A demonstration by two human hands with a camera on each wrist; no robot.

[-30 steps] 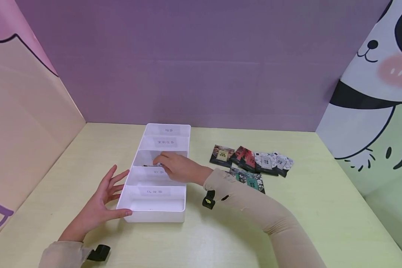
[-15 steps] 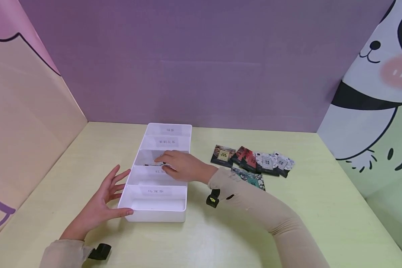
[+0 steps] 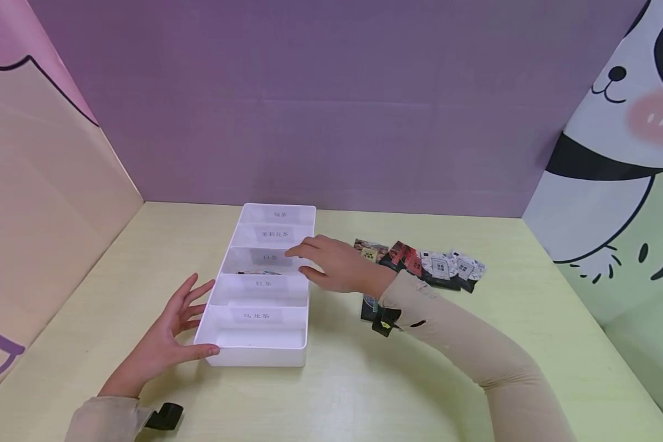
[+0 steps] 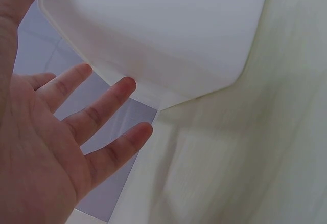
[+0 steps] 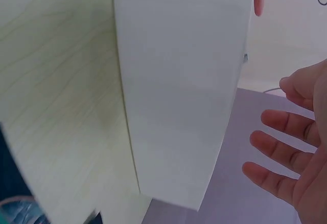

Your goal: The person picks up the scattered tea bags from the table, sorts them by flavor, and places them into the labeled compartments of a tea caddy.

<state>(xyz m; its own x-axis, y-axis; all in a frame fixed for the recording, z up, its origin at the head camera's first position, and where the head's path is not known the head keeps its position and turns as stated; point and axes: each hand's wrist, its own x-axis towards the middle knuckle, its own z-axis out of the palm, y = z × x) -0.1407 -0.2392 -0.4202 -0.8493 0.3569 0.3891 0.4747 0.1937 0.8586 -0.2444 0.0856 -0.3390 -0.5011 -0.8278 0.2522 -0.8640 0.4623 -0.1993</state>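
Note:
A long white divided box (image 3: 256,356) stands on the table, its compartments marked with paper labels in Chinese. The edge of a tea sachet (image 3: 258,272) shows in the middle compartment, labelled white tea. My left hand (image 3: 174,334) steadies the box's left side, fingers spread and thumb at the near corner; the left wrist view shows its fingers (image 4: 110,106) extended by the wall. Over the box's right rim hovers my right hand (image 3: 342,264), fingers loosely extended and holding nothing; the right wrist view also shows these fingers (image 5: 278,150) apart from the box.
Right of the box lie several tea sachets: red ones (image 3: 407,256), white-and-black ones (image 3: 441,269), and a brown one (image 3: 372,248) partly behind my right hand. A green-and-black sachet (image 3: 369,308) is mostly covered by my sleeve. A purple wall (image 3: 331,110) rises behind the table.
My right hand has let go of the sachet in the middle compartment and drawn back up and right to the box's rim. The left hand has stayed put.

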